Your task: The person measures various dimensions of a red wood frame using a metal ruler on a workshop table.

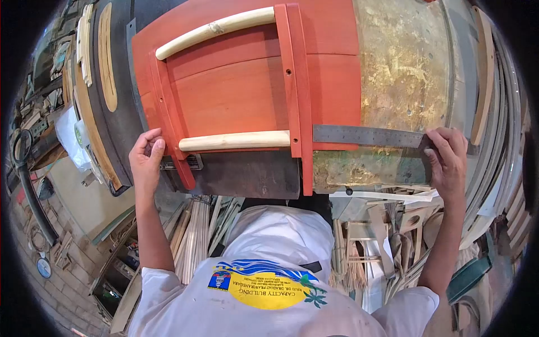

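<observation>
My right hand (451,160) pinches the far end of a steel ruler (368,135). The ruler stretches left over a red board (334,90) and meets the right rail of a red wooden frame (295,84). Two pale, round wooden rungs join the frame's rails, an upper rung (219,29) and a lower rung (234,140). The frame lies on the red board, its rail ends jutting past the near edge. Beside the left rail, my left hand (147,160) has its fingers curled and thumb close to them; whether anything is between them cannot be made out.
A dark bench surface (247,177) lies under the board, with a worn, stained panel (404,67) on the right. Wooden strips (106,56) rest at the left. Bundled sticks (193,236) and wood offcuts (368,230) fill the space below. Curved strips (508,123) stand at right.
</observation>
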{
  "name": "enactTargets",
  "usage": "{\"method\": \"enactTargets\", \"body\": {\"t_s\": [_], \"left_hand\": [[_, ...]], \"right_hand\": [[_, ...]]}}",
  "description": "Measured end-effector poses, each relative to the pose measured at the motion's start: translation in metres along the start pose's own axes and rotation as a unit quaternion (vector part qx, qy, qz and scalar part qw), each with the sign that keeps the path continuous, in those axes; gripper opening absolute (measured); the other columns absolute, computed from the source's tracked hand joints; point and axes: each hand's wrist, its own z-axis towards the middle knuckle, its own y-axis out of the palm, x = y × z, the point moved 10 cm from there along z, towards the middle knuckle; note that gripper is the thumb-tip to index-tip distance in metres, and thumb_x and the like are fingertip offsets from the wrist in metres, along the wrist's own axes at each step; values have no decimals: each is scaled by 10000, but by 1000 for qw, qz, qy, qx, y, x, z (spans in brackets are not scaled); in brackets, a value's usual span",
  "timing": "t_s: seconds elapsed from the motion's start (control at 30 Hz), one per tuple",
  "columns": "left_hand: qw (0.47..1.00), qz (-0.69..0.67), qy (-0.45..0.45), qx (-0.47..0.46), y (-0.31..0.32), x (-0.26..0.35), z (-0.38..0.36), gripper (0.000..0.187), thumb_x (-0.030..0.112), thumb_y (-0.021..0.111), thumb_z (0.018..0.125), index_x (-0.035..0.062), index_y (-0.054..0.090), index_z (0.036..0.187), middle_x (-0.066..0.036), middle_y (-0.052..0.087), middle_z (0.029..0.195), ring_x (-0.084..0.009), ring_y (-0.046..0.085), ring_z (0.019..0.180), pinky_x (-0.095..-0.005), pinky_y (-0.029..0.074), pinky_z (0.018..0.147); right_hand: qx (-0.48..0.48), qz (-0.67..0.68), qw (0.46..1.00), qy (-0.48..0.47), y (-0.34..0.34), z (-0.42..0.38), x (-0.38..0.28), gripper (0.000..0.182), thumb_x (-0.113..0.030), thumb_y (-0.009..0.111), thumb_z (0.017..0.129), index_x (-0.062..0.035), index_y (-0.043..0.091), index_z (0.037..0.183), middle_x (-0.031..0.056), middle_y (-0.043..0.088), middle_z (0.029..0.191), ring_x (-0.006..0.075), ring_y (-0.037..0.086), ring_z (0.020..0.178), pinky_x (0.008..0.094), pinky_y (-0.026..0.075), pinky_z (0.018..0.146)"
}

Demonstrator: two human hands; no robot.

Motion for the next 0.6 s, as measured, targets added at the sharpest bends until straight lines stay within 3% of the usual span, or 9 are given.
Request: {"method": "enactTargets", "body": {"t_s": [0.33,0.53,0.6], "left_hand": [[989,100,99,-35,10,25,-1,229,138,712,925,-56,663,1038,-17,593,974,-105,549,899,-241,447,830],[985,163,57,-15,6,23,0,220,110,673,911,-77,642,1024,-55,616,978,-152,577,952,-277,449,893],[984,164,62,-19,1,9,3,212,105,654,914,-83,616,1002,-48,604,989,-147,573,959,-274,445,900]], "right_hand": [[8,-5,1000,-5,1,1,-2,422,-3,724,765,-86,678,1176,82,633,1042,298,581,1003,445,396,996],[33,17,999,20,-2,-7,3,442,10,757,703,-78,690,1130,93,635,1036,306,587,1018,425,438,924],[45,5,999,-16,-12,-16,1,480,7,774,676,-77,666,1136,102,631,1023,311,597,997,428,466,882]]}}
